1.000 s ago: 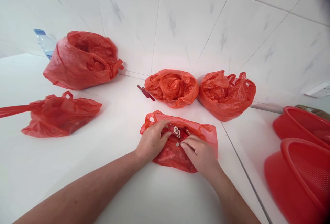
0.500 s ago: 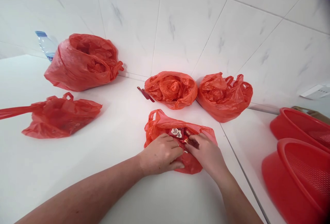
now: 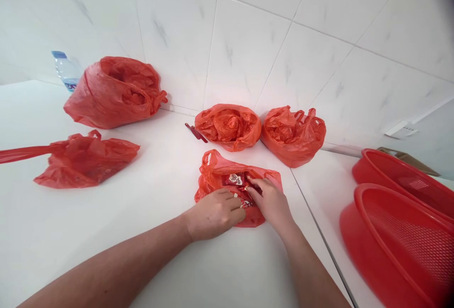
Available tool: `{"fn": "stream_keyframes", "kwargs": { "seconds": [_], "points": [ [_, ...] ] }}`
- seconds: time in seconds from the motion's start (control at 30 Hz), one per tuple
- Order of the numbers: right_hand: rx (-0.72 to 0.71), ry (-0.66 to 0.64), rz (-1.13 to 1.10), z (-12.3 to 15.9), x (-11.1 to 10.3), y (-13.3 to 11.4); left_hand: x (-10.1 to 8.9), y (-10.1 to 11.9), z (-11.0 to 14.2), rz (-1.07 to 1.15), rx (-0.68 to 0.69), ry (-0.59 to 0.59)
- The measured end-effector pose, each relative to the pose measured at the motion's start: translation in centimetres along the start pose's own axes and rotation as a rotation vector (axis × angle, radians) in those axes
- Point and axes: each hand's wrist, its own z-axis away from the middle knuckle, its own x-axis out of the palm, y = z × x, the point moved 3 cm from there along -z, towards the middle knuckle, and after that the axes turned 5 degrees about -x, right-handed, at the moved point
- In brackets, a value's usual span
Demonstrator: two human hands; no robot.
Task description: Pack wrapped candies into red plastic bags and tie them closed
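In the open, translucent red plastic bag [image 3: 213, 171] before me, a dark-red packet [image 3: 234, 179] shows Chinese characters on cream, too small to read. My curled left hand [image 3: 215, 213] partly hides more lettering [image 3: 246, 203]; my right hand [image 3: 271, 200], fingers bent, reaches in. Whether either pinches anything, I cannot tell.

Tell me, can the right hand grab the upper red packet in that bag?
Probably yes: the right hand is at the open bag, close to the upper red packet, whose face lies uncovered.
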Motion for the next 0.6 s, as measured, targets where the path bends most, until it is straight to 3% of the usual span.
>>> {"fn": "stream_keyframes", "kwargs": {
  "seconds": [0.3, 0.6],
  "points": [
    [-0.023, 0.031, 0.009, 0.2, 0.0, 0.1, -1.2, 1.5, 3.3, -0.008, -0.057, -0.033],
    [-0.064, 0.103, 0.027, 0.7, 0.3, -0.2, -1.0, 1.3, 3.7, -0.029, -0.089, 0.001]
  ]
}}
